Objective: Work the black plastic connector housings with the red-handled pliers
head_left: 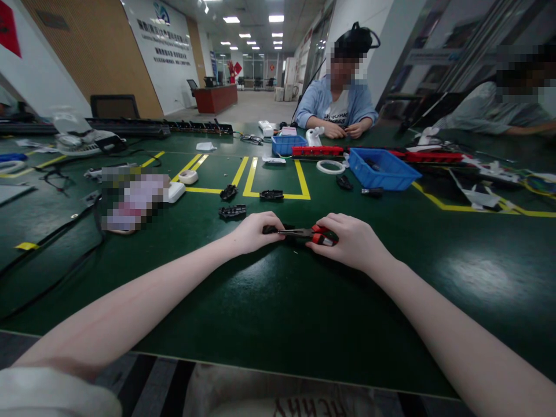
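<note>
My right hand [347,240] is closed round the red and black handles of a pair of long-nose pliers [299,233]. The pliers' jaws point left, to a small black plastic part [270,230] pinched in my left hand [259,231]. My fingers cover much of that part, so whether the jaws grip it I cannot tell. Just beyond my left hand lie similar black plastic parts: one [232,212] closest to the wrist, another [228,191] behind it, and a third [271,195] straight ahead.
A blue bin [382,174] with dark items stands at the right, near a white ring [330,167]. Left are a phone [136,202], a white box [174,192], a tape roll [188,176] and black straps [65,231]. Across the green table [278,330] sits a person [339,98] with both hands together.
</note>
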Motion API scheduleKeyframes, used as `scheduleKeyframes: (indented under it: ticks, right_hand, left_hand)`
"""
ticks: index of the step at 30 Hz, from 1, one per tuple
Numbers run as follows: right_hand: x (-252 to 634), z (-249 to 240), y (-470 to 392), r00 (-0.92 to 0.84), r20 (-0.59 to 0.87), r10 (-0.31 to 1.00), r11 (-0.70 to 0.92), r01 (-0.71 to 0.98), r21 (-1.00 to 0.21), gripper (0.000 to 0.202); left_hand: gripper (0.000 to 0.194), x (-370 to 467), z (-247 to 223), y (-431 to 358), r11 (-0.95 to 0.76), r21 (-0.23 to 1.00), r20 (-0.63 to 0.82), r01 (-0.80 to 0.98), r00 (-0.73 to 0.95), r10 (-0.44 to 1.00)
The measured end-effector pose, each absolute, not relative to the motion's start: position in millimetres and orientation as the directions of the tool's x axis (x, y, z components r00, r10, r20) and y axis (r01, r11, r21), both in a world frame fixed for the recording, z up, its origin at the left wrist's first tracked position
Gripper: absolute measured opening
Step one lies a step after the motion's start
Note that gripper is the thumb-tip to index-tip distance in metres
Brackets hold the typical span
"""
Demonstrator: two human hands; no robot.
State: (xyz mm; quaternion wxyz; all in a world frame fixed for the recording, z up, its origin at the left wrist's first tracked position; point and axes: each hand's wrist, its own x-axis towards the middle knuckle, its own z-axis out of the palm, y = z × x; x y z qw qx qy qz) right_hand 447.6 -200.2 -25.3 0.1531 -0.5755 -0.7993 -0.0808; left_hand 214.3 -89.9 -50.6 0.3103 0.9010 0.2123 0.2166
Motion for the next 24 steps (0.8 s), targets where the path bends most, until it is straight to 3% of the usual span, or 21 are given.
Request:
scheduleKeyframes:
  ticks: [6,13,19,24]
  right_hand:
    - [449,-27,-200,-0.278,0.330,0.902,0.317,0.946,-0.069,0.031]
    - [446,-25,-202,-0.283,0.337,0.898,0.327,0.941,-0.083,0.029]
    - [445,-26,-202,-0.285,0.347,0.893,0.337,0.937,-0.098,0.029]
    - [445,-28,-200,-0.299,0.358,0.885,0.357,0.928,-0.107,0.030]
  left_hand:
    - [0.022,207,-41,-90,-0.716,0.658,0.183,0.231,0.874,0.450]
    - [0.016,203,-37,-90,-0.731,0.648,0.192,0.214,0.883,0.429]
    - [0.031,194,-28,-82,-0.705,0.682,0.061,0.195,0.946,0.320]
    - [0.032,192,-26,-77,-0.705,0.679,0.024,0.205,0.954,0.300]
